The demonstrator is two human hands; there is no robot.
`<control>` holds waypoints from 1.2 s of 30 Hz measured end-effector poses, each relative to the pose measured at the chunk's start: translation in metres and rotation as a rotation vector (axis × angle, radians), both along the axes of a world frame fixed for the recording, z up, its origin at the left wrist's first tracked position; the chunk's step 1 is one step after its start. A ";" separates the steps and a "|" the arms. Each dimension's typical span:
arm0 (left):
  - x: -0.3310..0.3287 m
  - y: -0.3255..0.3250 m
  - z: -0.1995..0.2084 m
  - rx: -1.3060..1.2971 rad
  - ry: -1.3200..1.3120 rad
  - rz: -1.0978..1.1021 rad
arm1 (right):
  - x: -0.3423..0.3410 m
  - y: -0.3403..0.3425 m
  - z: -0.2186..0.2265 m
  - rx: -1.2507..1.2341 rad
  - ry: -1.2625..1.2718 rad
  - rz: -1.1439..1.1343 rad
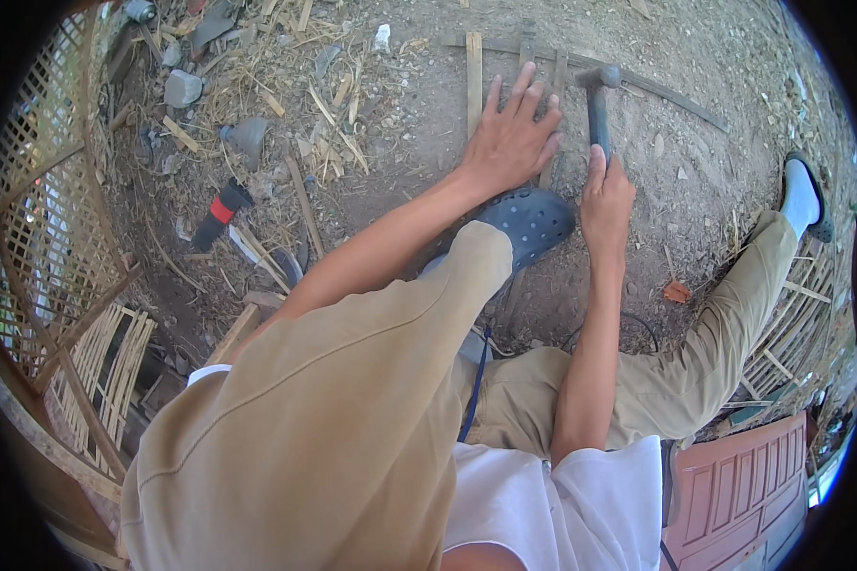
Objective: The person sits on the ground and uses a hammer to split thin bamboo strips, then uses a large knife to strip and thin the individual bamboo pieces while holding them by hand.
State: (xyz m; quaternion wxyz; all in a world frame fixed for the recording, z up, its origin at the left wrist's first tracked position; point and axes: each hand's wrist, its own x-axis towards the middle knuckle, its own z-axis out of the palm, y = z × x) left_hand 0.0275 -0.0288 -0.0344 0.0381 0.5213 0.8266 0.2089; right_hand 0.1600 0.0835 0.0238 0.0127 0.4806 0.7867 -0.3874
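Note:
My left hand (514, 138) lies with its fingers spread over thin wooden slats on the dirt. One pale slat (473, 86) runs beside its fingers. A second slat (559, 74) shows between that hand and the hammer. Both meet a long thin strip (657, 90) that slants away to the right. In my right hand (607, 205) is a hammer (597, 119), gripped low on its dark handle. The hammer's head points away from me, just right of the slats. Whether the left palm presses on a slat is hidden.
My clog-covered foot (533, 224) rests just below the left hand. A black-and-red tool handle (221, 211) lies among straw and wood scraps at left. Lattice panelling (43, 190) stands at far left, bundled slats (795, 314) at right, and a reddish panelled board (738, 485) at lower right.

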 end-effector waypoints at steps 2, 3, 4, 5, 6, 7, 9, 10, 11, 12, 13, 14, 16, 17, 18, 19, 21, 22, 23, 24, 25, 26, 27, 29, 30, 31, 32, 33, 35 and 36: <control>0.002 0.007 0.003 0.009 -0.010 -0.033 | -0.028 0.017 -0.022 0.169 0.109 0.077; 0.003 0.009 0.003 0.010 -0.009 -0.034 | -0.035 0.025 -0.021 0.170 0.111 0.075; 0.003 0.008 0.003 0.006 -0.008 -0.032 | -0.046 0.033 -0.015 0.172 0.076 0.104; 0.002 0.007 0.003 0.004 -0.008 -0.032 | -0.053 0.036 -0.010 0.176 0.041 0.130; 0.002 0.003 0.003 0.001 -0.006 -0.036 | -0.050 0.029 -0.007 0.173 0.043 0.126; 0.001 -0.002 0.003 -0.017 -0.012 -0.028 | -0.041 0.018 -0.001 0.118 0.035 0.100; -0.001 0.001 0.003 -0.035 -0.036 -0.023 | -0.021 0.012 0.011 0.042 0.023 0.041; -0.001 -0.002 0.000 -0.042 -0.032 -0.009 | -0.009 0.003 0.016 -0.003 -0.001 0.012; 0.000 -0.003 0.001 -0.036 -0.024 -0.009 | 0.004 -0.002 0.020 0.000 -0.005 0.010; -0.001 -0.001 0.002 -0.028 -0.010 -0.009 | 0.013 -0.002 0.023 -0.001 0.012 0.006; -0.002 -0.001 0.001 -0.024 -0.008 -0.012 | 0.016 -0.002 0.024 -0.004 0.030 0.006; -0.004 -0.002 0.001 -0.022 -0.016 -0.011 | 0.013 0.001 0.019 -0.003 0.032 0.006; 0.000 -0.001 0.004 -0.016 -0.035 -0.014 | -0.004 0.009 0.017 -0.026 -0.004 0.045; -0.001 0.001 0.005 -0.014 -0.022 -0.027 | -0.017 0.013 0.007 -0.022 -0.012 0.040; 0.001 0.006 0.006 -0.010 -0.005 -0.042 | -0.034 0.019 -0.007 0.058 0.055 0.081; 0.000 0.007 0.005 -0.010 0.001 -0.041 | -0.050 0.020 -0.011 0.132 0.131 0.128; -0.001 0.005 0.005 0.013 -0.007 -0.032 | -0.062 0.017 0.000 0.116 0.127 0.110; -0.002 0.003 0.004 0.007 -0.007 -0.032 | -0.065 0.014 0.005 0.100 0.118 0.092; -0.003 0.000 0.004 0.005 -0.013 -0.035 | -0.060 0.010 0.005 0.095 0.118 0.089; -0.002 0.000 0.004 0.003 -0.021 -0.024 | -0.048 0.006 0.005 0.035 0.165 0.013; 0.000 -0.002 0.004 -0.002 -0.033 -0.019 | -0.032 0.001 0.008 -0.023 0.200 -0.070; 0.000 -0.002 0.003 -0.003 -0.027 -0.011 | -0.019 -0.001 0.011 -0.028 0.187 -0.066; -0.001 0.001 0.003 0.005 -0.013 -0.016 | -0.007 0.000 0.015 -0.050 0.162 -0.125; -0.001 0.001 0.003 0.013 -0.024 -0.019 | 0.008 -0.002 0.015 -0.068 0.133 -0.190; 0.000 0.001 0.003 0.015 -0.027 -0.013 | 0.013 -0.006 0.013 -0.095 0.140 -0.218; 0.001 0.002 0.003 0.018 -0.030 -0.016 | 0.016 -0.008 0.012 -0.123 0.148 -0.245; 0.001 0.004 0.002 0.024 -0.032 -0.017 | 0.018 -0.008 0.010 -0.119 0.146 -0.246; 0.001 0.002 0.002 0.025 -0.031 -0.017 | 0.011 -0.012 0.015 -0.284 0.163 -0.335; 0.001 0.003 0.002 0.024 -0.030 -0.015 | 0.001 -0.018 0.018 -0.452 0.178 -0.421; 0.000 0.002 0.003 0.026 -0.026 -0.012 | -0.004 -0.020 0.017 -0.581 0.304 -0.480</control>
